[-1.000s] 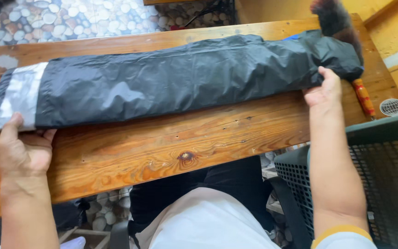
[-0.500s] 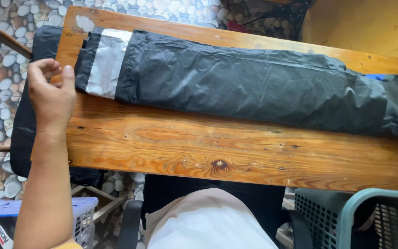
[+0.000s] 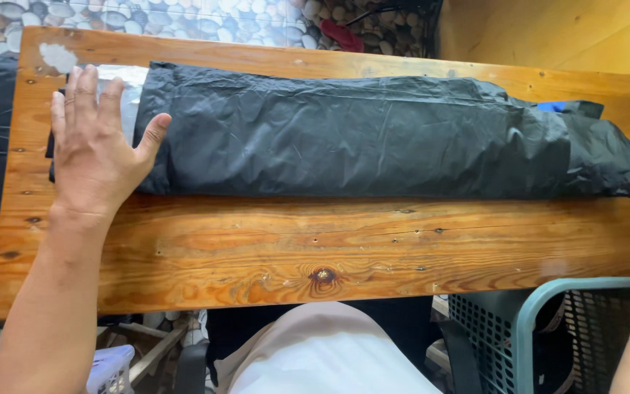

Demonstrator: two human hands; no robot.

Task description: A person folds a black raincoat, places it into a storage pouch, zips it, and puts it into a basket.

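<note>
Black folded garment lay lengthwise across the wooden table, folded into a long narrow strip, fabric thin and crinkled with a slight sheen. Its left end showed a pale grey reflective band, mostly covered by the left hand, which lay flat on it, fingers spread, thumb touching the black fabric. Right end was bunched and rounded, with a bit of blue peeking out at the top edge.
</note>
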